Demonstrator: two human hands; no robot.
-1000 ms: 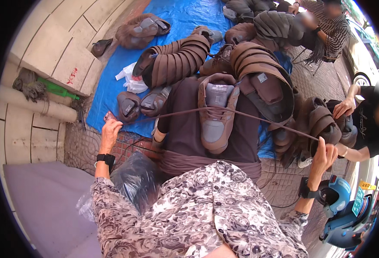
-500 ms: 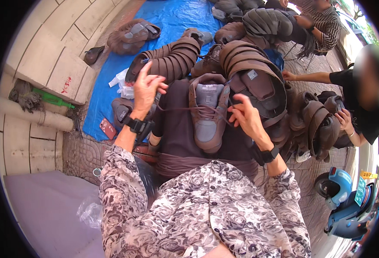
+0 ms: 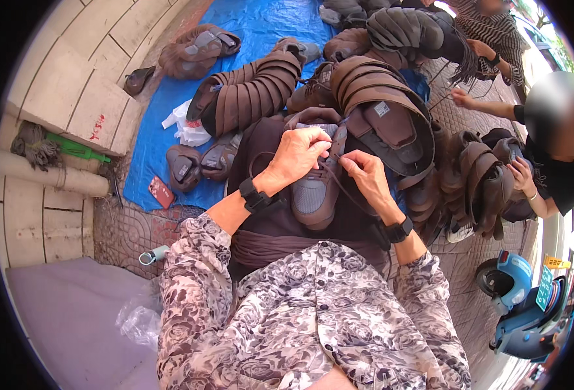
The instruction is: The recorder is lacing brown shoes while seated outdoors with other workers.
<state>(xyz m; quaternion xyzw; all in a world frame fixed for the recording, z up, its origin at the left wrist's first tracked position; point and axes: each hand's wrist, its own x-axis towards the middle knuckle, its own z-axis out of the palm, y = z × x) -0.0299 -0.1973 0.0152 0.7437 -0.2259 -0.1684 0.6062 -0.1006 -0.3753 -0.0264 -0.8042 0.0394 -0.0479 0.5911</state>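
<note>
A blue sheet [image 3: 261,26] spreads over the ground, bearing stacks of curved brown shoe pieces [image 3: 257,97], while nearer the person a brown and grey shoe [image 3: 313,195] rests on the dark-clothed lap [image 3: 261,208], toe toward the body. Above its tongue, the left hand [image 3: 296,156] has its fingertips drawn narrow, though whether they grip anything cannot be told; just beside it, the right hand [image 3: 367,174] pinches a thin dark lace [image 3: 340,184].
</note>
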